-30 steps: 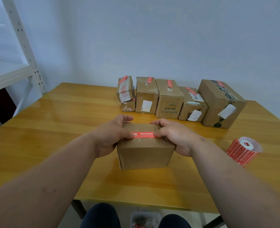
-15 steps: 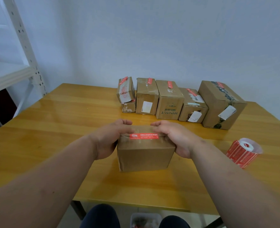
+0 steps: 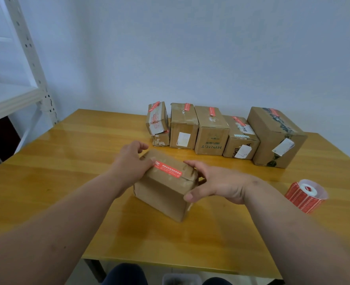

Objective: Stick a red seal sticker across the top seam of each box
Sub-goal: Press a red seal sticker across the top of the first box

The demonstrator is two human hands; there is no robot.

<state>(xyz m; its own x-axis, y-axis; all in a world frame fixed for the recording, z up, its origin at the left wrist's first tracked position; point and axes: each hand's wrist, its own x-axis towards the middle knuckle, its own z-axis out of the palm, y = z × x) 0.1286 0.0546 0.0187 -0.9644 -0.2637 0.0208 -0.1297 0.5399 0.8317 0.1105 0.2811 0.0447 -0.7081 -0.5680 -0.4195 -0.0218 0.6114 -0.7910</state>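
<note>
One box (image 3: pixel 166 188) is gripped by both hands near the middle of the table (image 3: pixel 71 182), turned at an angle to the table's edge. The left hand (image 3: pixel 132 164) is closed on its left end, thumb on top by the sticker (image 3: pixel 168 170); the right hand (image 3: pixel 217 183) is wrapped round its right end, thumb on the near face. One red sticker is seen laid along the top of this box. Behind it, six more boxes are counted in a row (image 3: pixel 211 130) near the wall: five on the table and one small box stacked on the leftmost. A red sticker is seen on top of five of them; the box under the stack is hidden on top. One roll (image 3: pixel 305 195) of red stickers is lying at the right, well apart from the held box. One white shelf (image 3: pixel 16 93) is seen at the left.
</note>
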